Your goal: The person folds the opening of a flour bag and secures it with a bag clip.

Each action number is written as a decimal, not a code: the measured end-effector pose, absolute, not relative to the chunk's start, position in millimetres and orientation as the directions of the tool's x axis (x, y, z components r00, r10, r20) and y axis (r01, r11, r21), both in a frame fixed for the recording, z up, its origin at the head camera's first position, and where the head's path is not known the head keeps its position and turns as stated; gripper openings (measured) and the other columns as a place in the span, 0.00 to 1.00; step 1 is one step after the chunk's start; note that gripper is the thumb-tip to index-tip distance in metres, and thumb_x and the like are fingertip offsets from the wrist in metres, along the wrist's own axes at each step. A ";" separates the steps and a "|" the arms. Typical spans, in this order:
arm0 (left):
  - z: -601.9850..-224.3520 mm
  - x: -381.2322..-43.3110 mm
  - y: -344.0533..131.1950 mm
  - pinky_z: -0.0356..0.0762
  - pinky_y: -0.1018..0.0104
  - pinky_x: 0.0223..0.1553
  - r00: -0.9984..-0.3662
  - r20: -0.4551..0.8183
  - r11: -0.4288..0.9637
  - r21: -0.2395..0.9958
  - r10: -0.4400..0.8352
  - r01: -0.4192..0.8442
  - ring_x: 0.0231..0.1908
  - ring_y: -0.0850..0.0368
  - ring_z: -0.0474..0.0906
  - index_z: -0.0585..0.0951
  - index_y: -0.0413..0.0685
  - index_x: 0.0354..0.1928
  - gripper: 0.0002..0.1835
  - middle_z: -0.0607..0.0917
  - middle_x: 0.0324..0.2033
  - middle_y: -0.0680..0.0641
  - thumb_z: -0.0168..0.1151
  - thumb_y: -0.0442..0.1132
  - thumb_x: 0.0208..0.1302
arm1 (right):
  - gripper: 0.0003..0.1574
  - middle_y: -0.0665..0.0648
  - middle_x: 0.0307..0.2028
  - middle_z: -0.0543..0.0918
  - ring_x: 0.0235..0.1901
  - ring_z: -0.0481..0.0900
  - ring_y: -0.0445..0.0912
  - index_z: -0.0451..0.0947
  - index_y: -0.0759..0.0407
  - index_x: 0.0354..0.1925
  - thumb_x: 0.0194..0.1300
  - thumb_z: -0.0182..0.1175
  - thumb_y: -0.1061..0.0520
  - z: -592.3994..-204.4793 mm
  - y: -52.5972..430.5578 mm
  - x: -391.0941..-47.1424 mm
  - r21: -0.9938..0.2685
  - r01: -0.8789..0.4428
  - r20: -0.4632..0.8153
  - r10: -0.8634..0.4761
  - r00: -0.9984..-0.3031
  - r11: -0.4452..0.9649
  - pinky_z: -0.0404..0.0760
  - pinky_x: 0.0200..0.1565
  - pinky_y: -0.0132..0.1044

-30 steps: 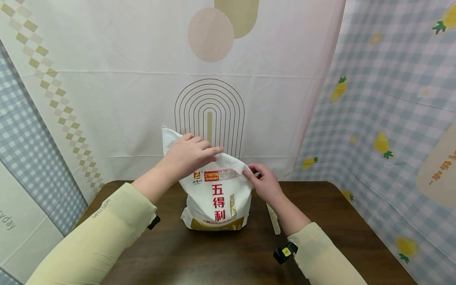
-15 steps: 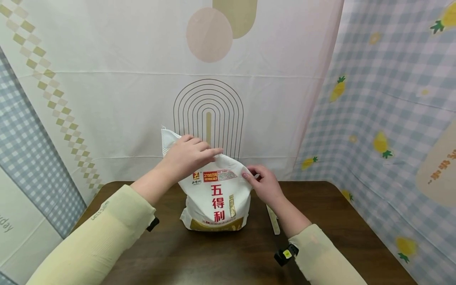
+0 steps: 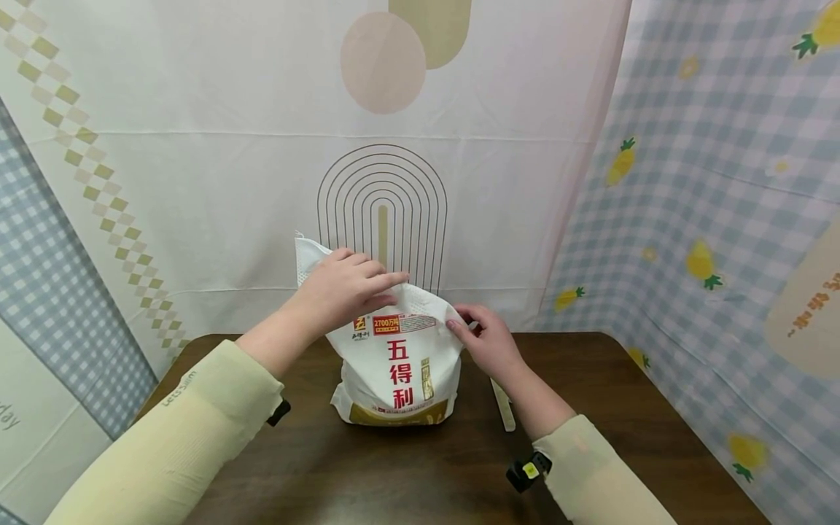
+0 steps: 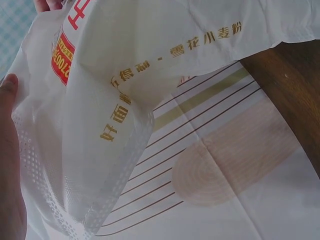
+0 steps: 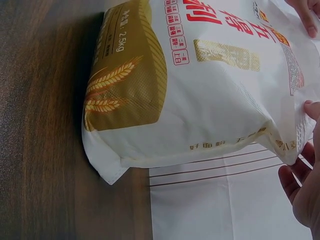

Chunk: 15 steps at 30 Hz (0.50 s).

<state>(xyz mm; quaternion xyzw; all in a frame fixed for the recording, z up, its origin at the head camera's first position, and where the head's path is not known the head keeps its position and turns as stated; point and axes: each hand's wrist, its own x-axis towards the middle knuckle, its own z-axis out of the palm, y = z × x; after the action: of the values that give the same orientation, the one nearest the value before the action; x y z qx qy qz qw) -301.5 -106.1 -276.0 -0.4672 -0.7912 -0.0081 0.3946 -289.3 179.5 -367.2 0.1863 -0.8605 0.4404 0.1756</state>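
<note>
A white flour bag (image 3: 374,372) with red lettering and a gold band at its base stands upright on the table in the head view. My left hand (image 3: 348,288) grips its top edge on the left, thumb on the front face, and one top corner rises past the knuckles. At the right end of that edge, my right hand (image 3: 491,343) pinches the plastic between thumb and fingers. The right wrist view shows the bag's (image 5: 200,100) wheat-ear print and the right fingers behind the corner. In the left wrist view, a perforated strip runs along the bag's (image 4: 95,165) top edge.
The dark wooden table (image 3: 407,474) reaches back to a patterned cloth (image 3: 512,219). A thin beige strip (image 3: 504,408) lies right of the bag, partly hidden by the right forearm. Checked cloth (image 3: 689,204) with pineapples hangs at the right.
My left thumb has dropped a little away from the index finger on the bag's front. The right hand keeps its pinch, and the bag stands in the same place.
</note>
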 end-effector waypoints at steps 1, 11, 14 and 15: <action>-275.9 -301.2 -106.2 0.74 0.59 0.39 -0.250 0.631 0.561 -0.357 0.735 0.747 0.38 0.55 0.82 0.83 0.59 0.57 0.19 0.87 0.37 0.54 0.66 0.51 0.65 | 0.14 0.53 0.38 0.81 0.36 0.75 0.46 0.83 0.57 0.50 0.68 0.64 0.54 -367.3 179.7 -289.1 -0.693 -0.477 0.468 -0.166 -0.868 0.541 0.77 0.36 0.38; -275.8 -300.8 -106.4 0.74 0.59 0.39 -0.264 0.613 0.563 -0.365 0.745 0.741 0.39 0.55 0.82 0.82 0.61 0.58 0.20 0.87 0.37 0.55 0.65 0.51 0.66 | 0.16 0.54 0.39 0.81 0.38 0.76 0.47 0.82 0.57 0.53 0.70 0.62 0.53 -368.6 182.5 -286.9 -0.723 -0.479 0.472 -0.150 -0.869 0.498 0.77 0.37 0.42; -276.0 -301.5 -106.5 0.74 0.59 0.39 -0.256 0.614 0.560 -0.371 0.747 0.741 0.38 0.55 0.82 0.83 0.61 0.58 0.20 0.87 0.36 0.54 0.66 0.51 0.65 | 0.18 0.56 0.42 0.82 0.40 0.76 0.49 0.81 0.57 0.55 0.73 0.59 0.51 -370.9 187.2 -285.1 -0.750 -0.455 0.454 -0.126 -0.882 0.480 0.77 0.39 0.44; -276.0 -301.7 -106.5 0.74 0.59 0.39 -0.252 0.615 0.558 -0.374 0.747 0.741 0.38 0.55 0.82 0.83 0.61 0.58 0.20 0.87 0.36 0.55 0.66 0.51 0.65 | 0.18 0.56 0.43 0.82 0.41 0.77 0.49 0.80 0.57 0.56 0.74 0.57 0.50 -371.9 189.5 -284.5 -0.759 -0.443 0.445 -0.118 -0.888 0.477 0.77 0.40 0.44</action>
<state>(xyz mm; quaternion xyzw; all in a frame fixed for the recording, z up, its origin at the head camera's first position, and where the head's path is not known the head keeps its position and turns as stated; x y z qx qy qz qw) -301.7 -106.5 -276.0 -0.4703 -0.7911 0.0037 0.3911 -284.5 189.5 -371.9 0.1664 -0.8427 0.4835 0.1684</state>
